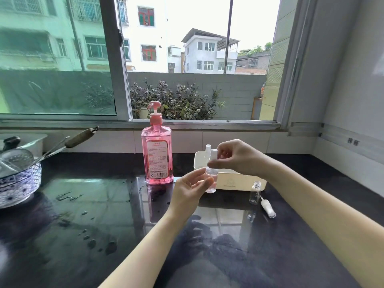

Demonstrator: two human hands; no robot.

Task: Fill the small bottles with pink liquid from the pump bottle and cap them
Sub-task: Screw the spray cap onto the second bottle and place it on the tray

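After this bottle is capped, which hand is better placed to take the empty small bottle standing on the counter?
Probably right. The empty bottle stands on the side of the right hand, which pinches the spray cap; the left hand grips the filled bottle, farther away.

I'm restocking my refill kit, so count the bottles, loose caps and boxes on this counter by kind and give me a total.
Pump bottle: 1
Small bottles: 3 (one being held, one standing in the box, one uncapped beside the box)
Loose spray cap: 1
Box: 1
Total: 6
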